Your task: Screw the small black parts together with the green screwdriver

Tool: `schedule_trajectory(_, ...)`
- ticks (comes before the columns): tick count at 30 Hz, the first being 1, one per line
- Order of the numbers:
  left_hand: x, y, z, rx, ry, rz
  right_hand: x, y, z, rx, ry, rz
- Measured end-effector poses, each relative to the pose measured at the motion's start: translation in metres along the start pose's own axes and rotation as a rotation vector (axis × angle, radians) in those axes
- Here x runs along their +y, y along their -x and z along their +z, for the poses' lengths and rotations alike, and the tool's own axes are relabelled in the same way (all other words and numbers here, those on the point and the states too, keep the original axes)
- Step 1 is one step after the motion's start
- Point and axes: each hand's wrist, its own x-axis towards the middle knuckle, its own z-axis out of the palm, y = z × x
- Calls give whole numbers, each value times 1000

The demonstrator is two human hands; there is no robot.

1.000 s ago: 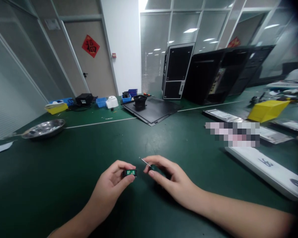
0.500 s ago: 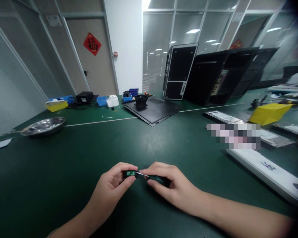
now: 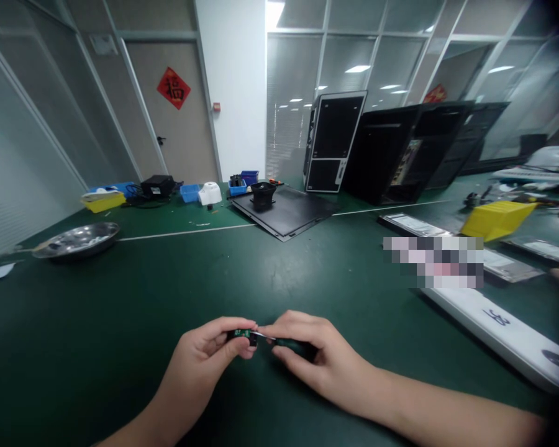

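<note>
A red diamond sign on the door, upper left, reads 福; the white panel's scrawl at right is illegible

Two hands showed, left hand and right hand; one green board, one thin tool, one steel bowl, two yellow bins, two red signs and one black panel.

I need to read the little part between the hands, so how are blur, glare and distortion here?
Head view: wide-angle bending curves the door frame; ceiling lights glare in the glass wall; a sheen on the green table; the small green part in the left hand and thin tool in the right hand look soft, detail unreadable; right corners darken.
</note>
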Motion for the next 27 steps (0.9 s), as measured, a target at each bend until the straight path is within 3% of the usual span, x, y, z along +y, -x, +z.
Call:
schedule_trajectory(19, 0, -1, 1, -12, 25, -57, 3, 1, 6, 48, -55, -8)
schedule_trajectory(27, -12, -5, 1, 113, 171, -109, 2, 0, 5, 49, -43, -11)
